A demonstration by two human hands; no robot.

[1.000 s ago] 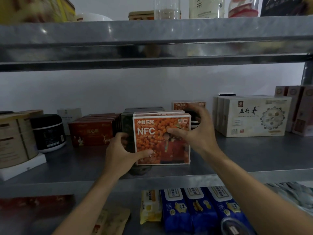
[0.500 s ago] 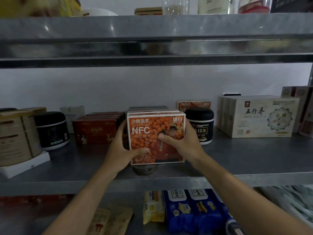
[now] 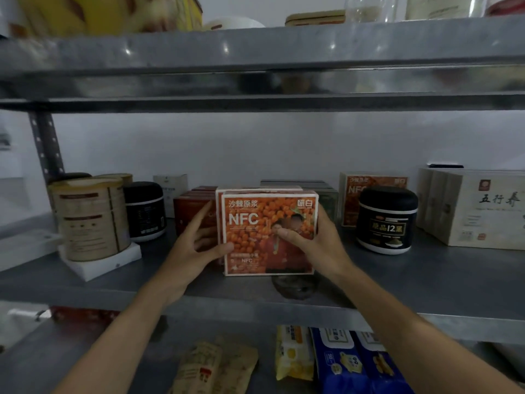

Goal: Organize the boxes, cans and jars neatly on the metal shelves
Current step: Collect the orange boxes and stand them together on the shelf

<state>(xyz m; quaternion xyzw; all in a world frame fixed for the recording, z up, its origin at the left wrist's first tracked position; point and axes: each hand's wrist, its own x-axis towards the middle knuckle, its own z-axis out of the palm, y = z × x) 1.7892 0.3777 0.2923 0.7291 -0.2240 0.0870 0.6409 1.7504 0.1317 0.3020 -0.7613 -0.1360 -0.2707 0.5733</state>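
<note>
The shelves [image 3: 426, 282] are bare grey metal, dull and mottled, with small glints along the upper edge. The orange box [image 3: 255, 223] is printed card with a slight sheen. The black jar [image 3: 386, 223] looks like glossy plastic. The can [image 3: 91, 220] has a matt tan label. The cream box [image 3: 483, 211] is matt card. The blue packets [image 3: 341, 365] are shiny film, and the brown pouches [image 3: 216, 368] look like kraft paper.

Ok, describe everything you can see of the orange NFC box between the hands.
The orange NFC box looks cardboard, white-edged, printed with orange berries, white lettering and a figure in red. It stands upright on the metal shelf, facing out, a matching box close behind. The right hand grips its right edge; the left hand rests its thumb on the front.
</note>
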